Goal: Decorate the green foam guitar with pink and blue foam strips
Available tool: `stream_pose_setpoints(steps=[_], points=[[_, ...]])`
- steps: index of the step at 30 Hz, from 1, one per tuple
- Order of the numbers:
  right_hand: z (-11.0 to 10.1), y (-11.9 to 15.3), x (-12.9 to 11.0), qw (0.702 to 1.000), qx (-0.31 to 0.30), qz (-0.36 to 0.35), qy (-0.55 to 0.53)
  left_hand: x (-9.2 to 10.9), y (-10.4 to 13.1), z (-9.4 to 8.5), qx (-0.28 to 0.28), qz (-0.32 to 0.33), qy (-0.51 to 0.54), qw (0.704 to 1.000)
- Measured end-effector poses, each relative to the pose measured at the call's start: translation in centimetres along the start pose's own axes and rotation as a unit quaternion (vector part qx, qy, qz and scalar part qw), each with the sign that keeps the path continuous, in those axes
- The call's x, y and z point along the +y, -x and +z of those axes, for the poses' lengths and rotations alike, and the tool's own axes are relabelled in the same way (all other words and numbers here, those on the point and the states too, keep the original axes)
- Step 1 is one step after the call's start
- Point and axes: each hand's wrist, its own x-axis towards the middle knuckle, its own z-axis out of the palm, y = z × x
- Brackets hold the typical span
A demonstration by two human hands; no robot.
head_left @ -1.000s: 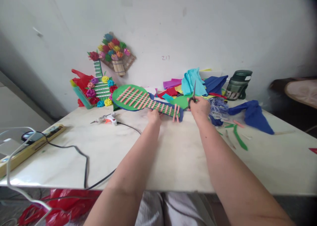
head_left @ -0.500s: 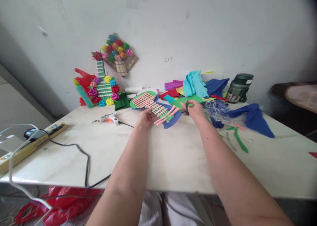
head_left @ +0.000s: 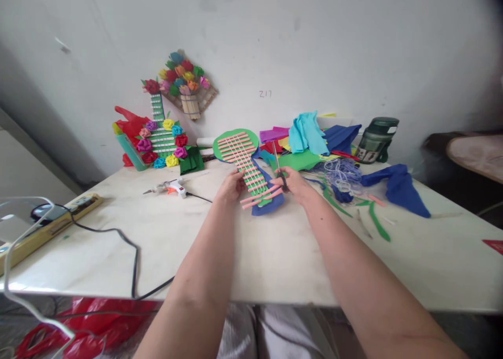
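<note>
My left hand (head_left: 232, 186) grips the left edge of a green guitar-shaped craft piece (head_left: 239, 154), its fingers partly hidden. Pink strips cross the piece, and white strings run along its length. Blue paper (head_left: 271, 208) lies against its right side and lower end. My right hand (head_left: 291, 183) is closed round the dark handles of a pair of scissors (head_left: 276, 157), whose blades point up and away. The scissors are beside the neck of the craft piece; whether they touch it I cannot tell.
A hot glue gun (head_left: 175, 188) lies on the left, near a power strip (head_left: 84, 207). Behind stand a flowered guitar craft (head_left: 163, 139) and a glue bottle (head_left: 133, 152). Coloured paper (head_left: 306, 133), tangled string (head_left: 341, 173), green scraps (head_left: 379, 222) and a dark bottle (head_left: 377, 139) sit right.
The craft piece has turned more upright, its round end now farther right. My right hand has moved left and slightly down with the scissors, closer to the piece.
</note>
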Motion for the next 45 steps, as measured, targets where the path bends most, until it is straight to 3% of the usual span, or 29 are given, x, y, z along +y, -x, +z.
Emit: stream_pose_setpoints(steps=[8, 14, 21, 28, 36, 41, 45], points=[[1.6, -0.2, 0.4, 0.993, 0.024, 0.050, -0.109, -0.6, -0.5, 0.3, 0.000, -0.014, -0.005, 1.000], [1.1, -0.5, 1.0, 0.997, 0.054, -0.001, -0.046, -0.5, -0.6, 0.3, -0.007, -0.022, -0.030, 0.999], [1.6, -0.3, 0.8, 0.998, 0.037, 0.020, -0.040, -0.6, -0.4, 0.6, -0.007, -0.021, -0.040, 0.999], [1.9, -0.1, 0.7, 0.994, -0.002, 0.036, -0.106, -1.0, -0.3, 0.7, -0.062, -0.001, -0.035, 0.997], [1.7, -0.4, 0.9, 0.986, -0.035, 0.027, -0.162, -0.2, 0.6, 1.7, -0.104, -0.023, -0.040, 0.993], [1.6, -0.4, 0.9, 0.980, -0.041, 0.031, -0.192, 0.9, 1.0, 1.0, -0.093, -0.098, -0.059, 0.989], [1.5, -0.4, 1.3, 0.979, -0.042, 0.049, -0.195, 1.7, 1.4, -0.1, -0.136, -0.167, -0.085, 0.973]])
